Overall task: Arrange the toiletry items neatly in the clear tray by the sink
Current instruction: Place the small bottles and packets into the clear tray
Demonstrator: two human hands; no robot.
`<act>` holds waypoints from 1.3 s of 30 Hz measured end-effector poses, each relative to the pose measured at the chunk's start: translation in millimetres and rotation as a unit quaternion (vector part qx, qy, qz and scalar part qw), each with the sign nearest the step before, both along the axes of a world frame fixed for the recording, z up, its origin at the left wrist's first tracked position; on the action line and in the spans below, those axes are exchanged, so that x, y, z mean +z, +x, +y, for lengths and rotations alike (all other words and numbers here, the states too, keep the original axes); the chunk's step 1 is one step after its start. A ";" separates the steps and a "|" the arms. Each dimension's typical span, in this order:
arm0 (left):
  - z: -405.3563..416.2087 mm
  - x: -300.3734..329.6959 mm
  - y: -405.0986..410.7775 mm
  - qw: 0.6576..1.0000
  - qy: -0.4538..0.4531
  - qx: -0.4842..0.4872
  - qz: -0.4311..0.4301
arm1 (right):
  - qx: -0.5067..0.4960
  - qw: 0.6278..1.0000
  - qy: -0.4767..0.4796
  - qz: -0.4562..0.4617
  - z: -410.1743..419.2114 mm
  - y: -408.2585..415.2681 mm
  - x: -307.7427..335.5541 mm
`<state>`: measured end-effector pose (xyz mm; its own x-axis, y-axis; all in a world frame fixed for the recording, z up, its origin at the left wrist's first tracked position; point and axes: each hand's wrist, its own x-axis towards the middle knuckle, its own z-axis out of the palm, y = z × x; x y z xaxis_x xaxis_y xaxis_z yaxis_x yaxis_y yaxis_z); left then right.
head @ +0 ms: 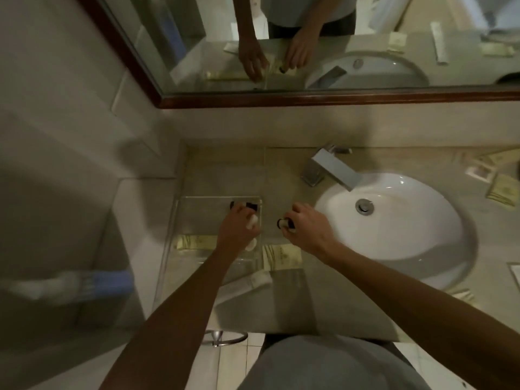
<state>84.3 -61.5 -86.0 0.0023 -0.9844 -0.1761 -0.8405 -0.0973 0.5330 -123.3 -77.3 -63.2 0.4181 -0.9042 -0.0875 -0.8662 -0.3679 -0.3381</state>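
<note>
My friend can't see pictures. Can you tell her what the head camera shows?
Two hands work at a bathroom counter: the left hand holds a small bottle over the clear tray, and the right hand grips another between the tray and the sink. Packets lie scattered nearby.

Dim, warm cast. Glare on sink (394,215) right of my hands (239,226). Soft overall; heavy blur far left. Wide-angle bend at edges.
</note>
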 end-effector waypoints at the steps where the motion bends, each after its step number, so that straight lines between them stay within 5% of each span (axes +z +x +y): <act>1: -0.4 -3.2 7.1 1.000 0.011 0.016 0.018 | 0.000 1.000 -0.002 0.003 -1.9 5.9 -1.7; 9: 2.2 -20.6 14.1 0.990 0.066 0.084 0.093 | 0.007 1.000 -0.021 0.009 -20.9 33.7 -4.0; 14: 5.2 -28.4 24.3 0.998 0.018 -0.029 -0.045 | 0.035 0.998 -0.037 0.021 -27.9 51.8 -9.4; 21: 11.5 -30.1 27.9 0.944 0.031 -0.208 -0.255 | 0.074 0.997 -0.019 0.026 -35.5 90.6 -25.0; 30: 18.4 -28.9 26.0 0.982 0.058 -0.070 -0.168 | 0.114 0.993 0.029 0.023 -39.4 103.6 -41.3; 39: 16.2 -30.1 24.1 0.986 0.049 -0.030 -0.155 | 0.139 0.989 -0.012 0.045 -40.4 101.7 -35.8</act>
<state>108.4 -45.4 -116.1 0.0137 -0.9627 -0.2701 -0.9675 -0.0809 0.2395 -21.6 -117.6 -99.0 0.6418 -0.7582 -0.1147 -0.7571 -0.6027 -0.2520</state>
